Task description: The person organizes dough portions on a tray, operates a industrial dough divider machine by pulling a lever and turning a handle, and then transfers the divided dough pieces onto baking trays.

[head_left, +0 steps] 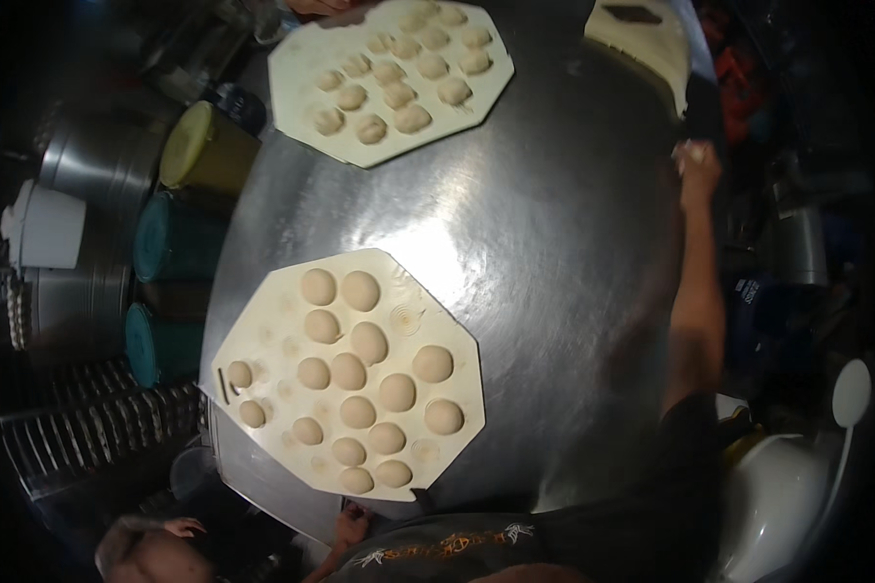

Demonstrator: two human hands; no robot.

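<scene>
The right hand (pixel 695 165), at the end of an outstretched bare forearm, is off to the far right of the near board (pixel 467 389), over the edge of the steel table (pixel 554 291). Its fingers look curled in, with whitish smears on them, but the hand is small and dim here, so I cannot tell whether it grips anything. The left hand (pixel 352 526) is low at the table's edge, just on the wearer's side of the near board; its grip cannot be told either.

The near board is a cream, many-sided panel lying flat on the table. Smooth, round dough balls (pixel 397 393) rest on it, mostly apart, a few almost touching, with faint round marks between them.

Beyond the near board lies a far board (pixel 297 97) of similar shape, bearing rougher dough lumps (pixel 412 119). Beyond and to the right of the near board, close to the right hand, is a pale curved slab (pixel 651 44).

Left of the near board, off the table, stand a yellow-lidded tub (pixel 187 146) and teal tubs (pixel 170 238). Nearer the wearer on that side is another person's bare shoulder (pixel 157 562).
</scene>
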